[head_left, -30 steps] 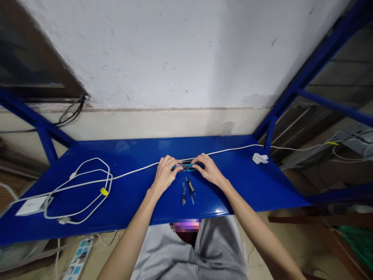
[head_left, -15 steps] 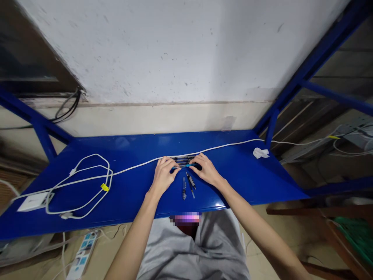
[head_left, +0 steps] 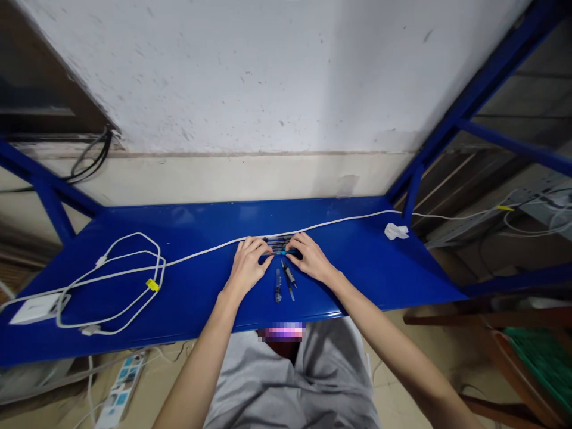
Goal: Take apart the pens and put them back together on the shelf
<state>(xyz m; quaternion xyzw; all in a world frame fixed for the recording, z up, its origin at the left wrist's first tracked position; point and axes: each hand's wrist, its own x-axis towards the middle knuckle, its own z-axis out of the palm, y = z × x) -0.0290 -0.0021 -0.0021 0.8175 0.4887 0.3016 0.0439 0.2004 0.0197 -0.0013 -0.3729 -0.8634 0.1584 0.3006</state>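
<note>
My left hand [head_left: 251, 261] and my right hand [head_left: 309, 256] lie on the blue table on either side of a short row of pens [head_left: 277, 242], fingers curled at the row's ends. Both pinch the nearest one, a pen with a bright blue part [head_left: 283, 253], by its two ends, close against the row. My fingers hide the pen tips. Just nearer to me lie a clear pen barrel [head_left: 277, 286] and a dark and grey pen piece [head_left: 289, 274], with a thin dark piece beside it.
A white cable [head_left: 196, 256] runs across the table behind the pens and loops at the left, near a white box [head_left: 38, 308]. Crumpled white tissue [head_left: 396, 231] lies at the right. A power strip [head_left: 120, 390] is on the floor.
The view has shifted slightly, so the scene sits a little further left. Both hands stay at the ends of the row, with the blue-part pen now closer against the others.
</note>
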